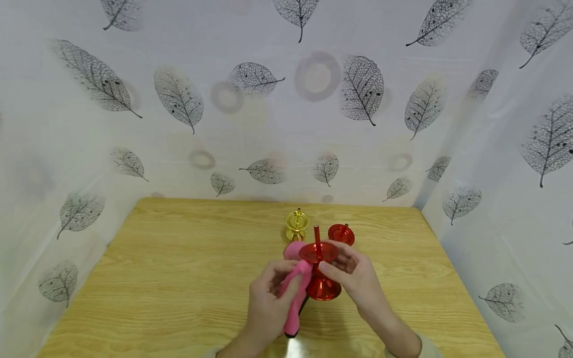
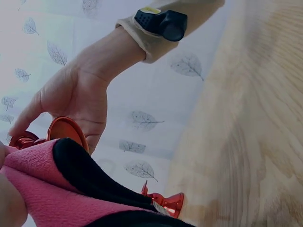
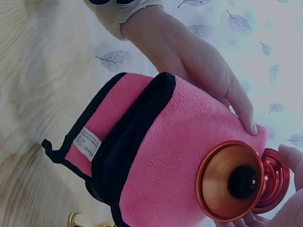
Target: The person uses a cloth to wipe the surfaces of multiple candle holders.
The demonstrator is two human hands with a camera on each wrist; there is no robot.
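Note:
In the head view, my right hand (image 1: 358, 281) grips a shiny red candle holder (image 1: 323, 289) with a thin spike on top, holding it nearly upright over the table. A pink cloth (image 1: 292, 311) with black edging is pinched in my left hand (image 1: 267, 304), and it presses against the holder's left side. The right wrist view shows the hollow underside of the holder's base (image 3: 232, 182), with the cloth (image 3: 163, 161) hanging beside it, a white label on its fold. From the left wrist, the right hand (image 2: 78, 94) appears behind the holder, its fingertips partly hidden.
A second red candle holder (image 1: 341, 233) stands behind the right hand. To its left is a gold candle holder (image 1: 296, 222). Both are on the wood-grain table (image 1: 179, 258), which a leaf-patterned white curtain (image 1: 264, 129) surrounds at the back and sides.

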